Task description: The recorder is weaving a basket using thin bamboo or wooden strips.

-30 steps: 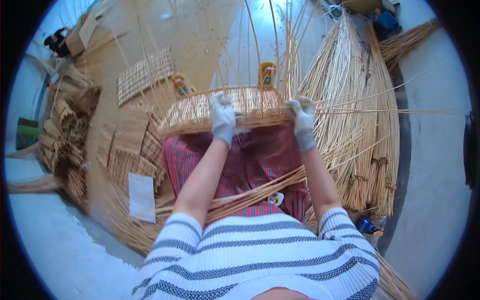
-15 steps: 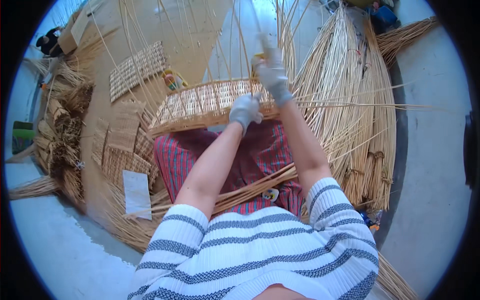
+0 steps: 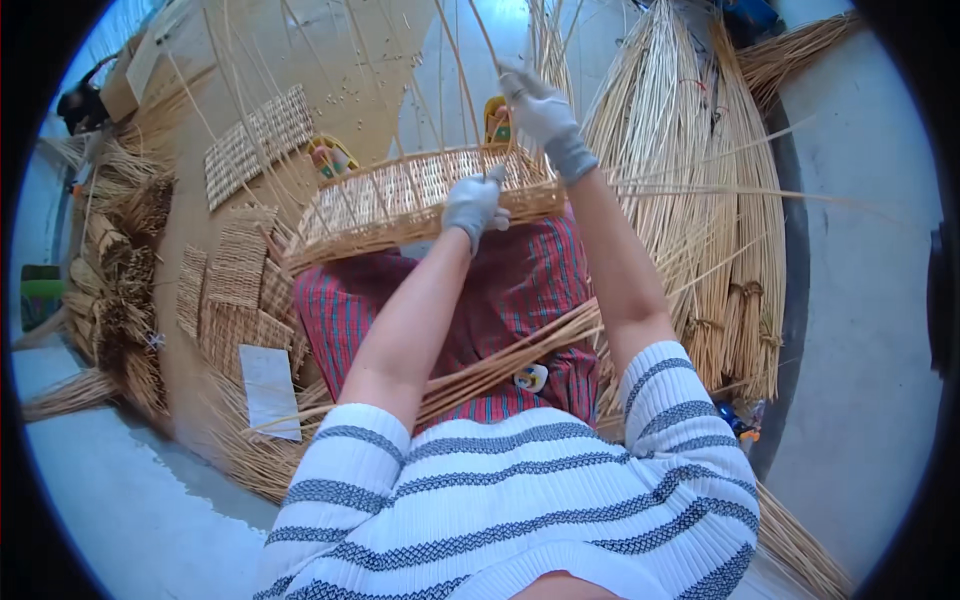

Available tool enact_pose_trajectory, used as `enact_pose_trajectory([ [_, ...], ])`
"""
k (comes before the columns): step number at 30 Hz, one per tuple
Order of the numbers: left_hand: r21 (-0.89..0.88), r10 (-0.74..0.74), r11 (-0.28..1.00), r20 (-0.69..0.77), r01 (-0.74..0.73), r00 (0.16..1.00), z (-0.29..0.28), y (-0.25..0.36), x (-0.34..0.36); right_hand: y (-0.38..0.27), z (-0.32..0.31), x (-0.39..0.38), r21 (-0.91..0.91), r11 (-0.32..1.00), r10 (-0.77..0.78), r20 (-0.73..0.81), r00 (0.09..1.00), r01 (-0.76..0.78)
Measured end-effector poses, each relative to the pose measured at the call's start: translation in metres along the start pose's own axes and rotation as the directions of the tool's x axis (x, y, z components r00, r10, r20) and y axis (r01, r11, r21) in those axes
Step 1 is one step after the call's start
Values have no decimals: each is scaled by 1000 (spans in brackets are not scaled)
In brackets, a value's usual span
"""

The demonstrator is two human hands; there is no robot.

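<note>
A half-woven rectangular wicker basket (image 3: 350, 205) rests across my knees, with long upright canes (image 3: 408, 165) standing out of it. My left hand (image 3: 472, 207), in a pale glove, is closed on the basket's near side, its thumb up by the inner weave. My right hand (image 3: 542, 112), gloved too, is raised above the basket's right end. Its fingers are closed at a long cane (image 3: 484, 32) that slants up and away to the left. The fingertips of my left hand are partly hidden.
Thick bundles of pale canes (image 3: 665, 140) lie at the right. On the left are flat woven panels (image 3: 240, 255), a white sheet (image 3: 269, 392) and stacked darker bundles (image 3: 110, 285). Loose strips (image 3: 510, 362) cross my checked red cloth (image 3: 420, 300).
My right hand, blurred before, has moved slightly up and left and shows more clearly. My left hand and the basket have shifted a little to the left.
</note>
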State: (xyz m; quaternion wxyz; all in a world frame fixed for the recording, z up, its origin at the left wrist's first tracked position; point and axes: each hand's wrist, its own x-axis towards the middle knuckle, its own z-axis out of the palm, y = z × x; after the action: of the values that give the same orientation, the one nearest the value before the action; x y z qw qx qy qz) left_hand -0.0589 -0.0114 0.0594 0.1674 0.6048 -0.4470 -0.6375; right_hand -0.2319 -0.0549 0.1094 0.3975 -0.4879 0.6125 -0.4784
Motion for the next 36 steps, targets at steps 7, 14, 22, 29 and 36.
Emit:
enact_pose_trajectory([
  [7,126,34,991,13,-35,999,6,-7,26,44,-31,-161,-216,975,-3,-283,959,-61],
  [14,-19,462,886,-58,-463,885,-23,-37,-42,22,2,-128,-807,562,-45,187,981,180],
  [22,-193,284,940,-20,-282,959,-125,-151,-144,-13,84,-265,-447,815,244,843,480,370],
  [29,482,619,620,182,-618,764,-187,-152,-197,4,84,-266,-661,684,246,609,754,310],
  [36,717,635,623,-232,-311,737,-268,-159,-206,-2,86,-252,-540,735,-425,103,899,409],
])
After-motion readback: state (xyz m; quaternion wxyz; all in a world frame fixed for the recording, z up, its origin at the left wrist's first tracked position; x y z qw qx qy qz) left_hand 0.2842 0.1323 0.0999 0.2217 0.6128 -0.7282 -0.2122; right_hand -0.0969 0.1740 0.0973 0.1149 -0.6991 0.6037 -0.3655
